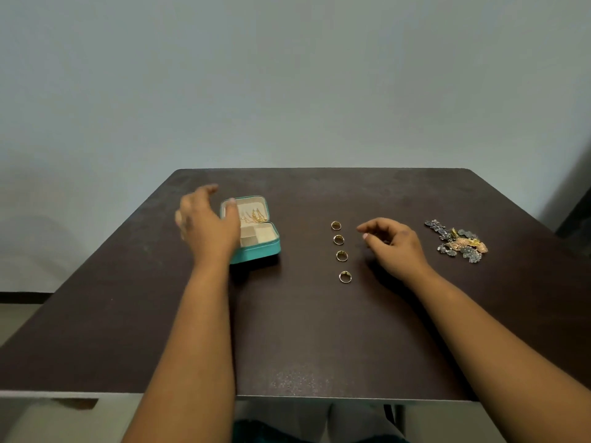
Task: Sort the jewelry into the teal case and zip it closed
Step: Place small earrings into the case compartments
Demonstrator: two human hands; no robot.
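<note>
The teal case (259,249) lies open on the left of the dark table (294,330), its cream lining showing and gold chains (252,215) hanging in the raised lid. My left hand (204,220) hovers over the case's left side with fingers spread; the thumb touches the lid's upper left corner. Several gold rings (340,251) sit in a column at the table's middle. My right hand (391,243) hangs just right of the rings with fingers loosely curled; nothing shows in it. A heap of grey and gold jewelry (459,241) lies further right.
A plain grey wall stands behind the table. Near the front edge the table top has a worn speckled patch (297,380). A dark object (575,219) sits past the table's right edge.
</note>
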